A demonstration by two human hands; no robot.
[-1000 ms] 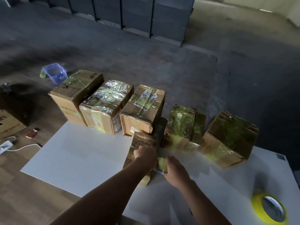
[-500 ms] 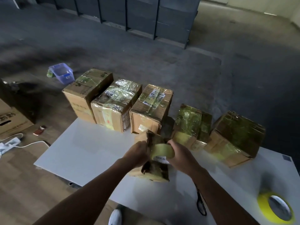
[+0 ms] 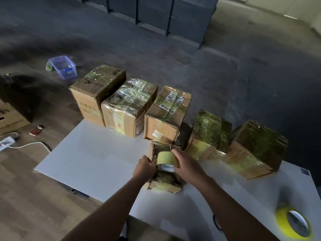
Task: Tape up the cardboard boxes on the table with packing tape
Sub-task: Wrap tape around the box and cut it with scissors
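a: standing on end near the front of the table (image 3: pixel 97 159), the small box (image 3: pixel 165 181) is now seen set down, just in front of the gap in the row. a second ago it was tipped and blurred under both hands. is that agreed?

b: agreed. it has been turned upright, and a pale yellow band of tape (image 3: pixel 167 159) is now bent over its top, above a "made in" label.

a: how is it held?

b: its left edge is gripped by the left hand (image 3: pixel 144 166), fingers curled round it. the band is pinched at its right end by the right hand (image 3: pixel 186 166), thumb and fingers closed on it. whether it is a cut strip or a roll cannot be told.

a: what is meant for the task?

b: a fresh face is judged to be getting taped, so this box is not yet finished. behind it, the row of five boxes (image 3: pixel 166 115) is already wrapped in glossy tape. a yellow tape roll (image 3: pixel 295 223) is left lying at the table's near right corner.
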